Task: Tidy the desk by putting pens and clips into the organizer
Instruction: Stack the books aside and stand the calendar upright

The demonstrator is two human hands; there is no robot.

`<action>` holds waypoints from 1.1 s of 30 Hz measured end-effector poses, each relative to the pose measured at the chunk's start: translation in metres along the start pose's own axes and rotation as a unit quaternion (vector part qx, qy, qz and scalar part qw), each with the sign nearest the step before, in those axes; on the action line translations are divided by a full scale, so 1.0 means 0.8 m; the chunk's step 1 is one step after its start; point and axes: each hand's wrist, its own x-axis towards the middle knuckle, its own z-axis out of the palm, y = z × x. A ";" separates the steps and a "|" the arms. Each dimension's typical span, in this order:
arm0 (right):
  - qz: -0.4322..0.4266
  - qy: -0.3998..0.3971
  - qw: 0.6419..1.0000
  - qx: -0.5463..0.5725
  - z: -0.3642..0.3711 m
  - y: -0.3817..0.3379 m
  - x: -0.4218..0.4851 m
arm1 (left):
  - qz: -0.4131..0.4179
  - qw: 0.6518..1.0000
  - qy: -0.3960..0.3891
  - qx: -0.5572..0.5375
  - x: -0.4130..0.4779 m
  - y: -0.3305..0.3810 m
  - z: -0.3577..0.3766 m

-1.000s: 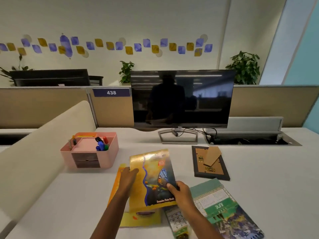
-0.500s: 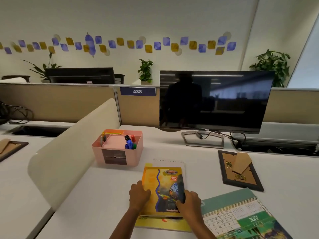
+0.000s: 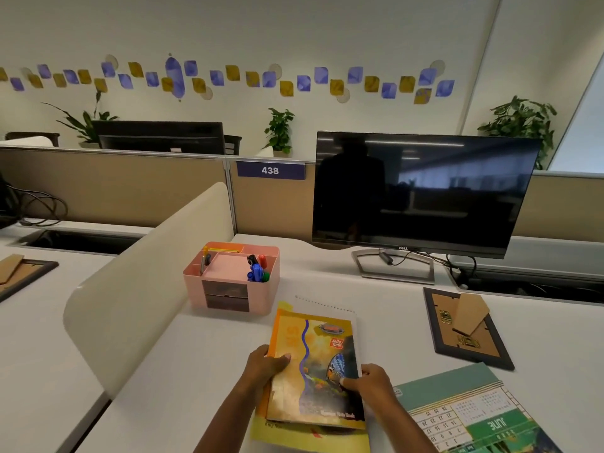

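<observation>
- Both hands on yellow notebook (image 3: 313, 371), top of a small stack near the front edge of the desk (image 3: 212, 371).
- Left hand (image 3: 266, 366) grips its left edge; right hand (image 3: 371, 380) pinches its right edge, thumb on cover.
- Pink organizer (image 3: 228, 289) behind stack, toward desk's left edge; markers (image 3: 256, 271) stand in its right compartment.
- Picture frame (image 3: 467, 328) face down, right of stack.
- Calendar (image 3: 474, 416) at front edge, beside right hand.
- Monitor (image 3: 421, 194) dark, at back edge.

Single view, head-worn wide-angle camera: stands above the near edge of the desk (image 3: 392, 305), faces forward and down, left hand (image 3: 266, 364) and right hand (image 3: 372, 380) close at bottom, monitor (image 3: 425, 191) farther off, back wall (image 3: 327, 34) well beyond.
</observation>
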 end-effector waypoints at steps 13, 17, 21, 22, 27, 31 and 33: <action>-0.249 0.080 0.945 0.194 -0.032 -0.063 -0.051 | 0.242 0.964 -0.026 -0.103 -0.023 0.064 -0.013; -0.309 0.072 0.927 0.201 -0.020 -0.057 -0.061 | 0.273 0.953 -0.015 -0.128 -0.027 0.064 -0.015; -0.323 0.057 0.924 0.197 -0.011 -0.050 -0.058 | 0.277 0.953 -0.011 -0.121 -0.033 0.053 -0.014; -0.322 0.057 0.925 0.192 -0.008 -0.046 -0.056 | 0.273 0.955 -0.012 -0.114 -0.034 0.048 -0.013; -0.272 0.042 0.943 0.186 0.009 -0.021 -0.042 | 0.229 0.971 -0.014 -0.071 -0.034 0.008 -0.013; -0.246 0.033 0.957 0.148 0.012 -0.012 -0.041 | 0.214 0.975 0.001 -0.063 -0.033 -0.010 -0.009; -0.245 0.032 0.959 0.139 0.011 -0.011 -0.040 | 0.210 0.976 0.008 -0.060 -0.031 -0.011 -0.009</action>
